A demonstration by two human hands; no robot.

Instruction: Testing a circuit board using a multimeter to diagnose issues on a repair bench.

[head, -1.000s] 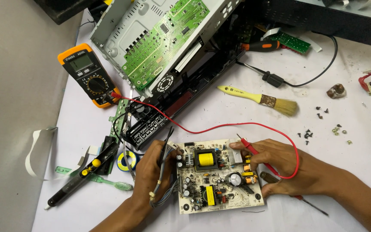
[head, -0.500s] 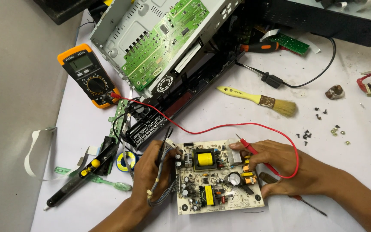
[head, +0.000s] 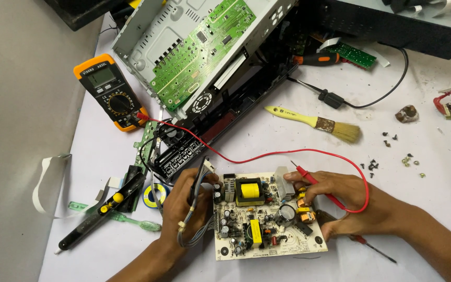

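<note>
A white power supply board [head: 259, 245] with a yellow transformer and capacitors lies flat in front of me. My left hand [head: 181, 211] grips a black meter probe [head: 199, 175] and a grey wire bundle at the board's left edge. My right hand [head: 353, 203] rests on the board's right edge and holds a red probe [head: 309, 176], tip pointing up-left near a white connector. The red lead [head: 246, 156] loops back to an orange multimeter [head: 109, 93] at the upper left.
An opened metal chassis with a green circuit board [head: 194, 47] leans at the top. A yellow-handled brush [head: 314, 119], loose screws [head: 392, 151], an orange-handled screwdriver [head: 317, 58], a solder reel [head: 155, 192], a black-and-yellow tool [head: 100, 219] and a green toothbrush [head: 131, 220] lie around.
Both hands stay on the board with the probes. The left hand's black probe has shifted slightly along the board's left edge; the right hand is nearly still.
</note>
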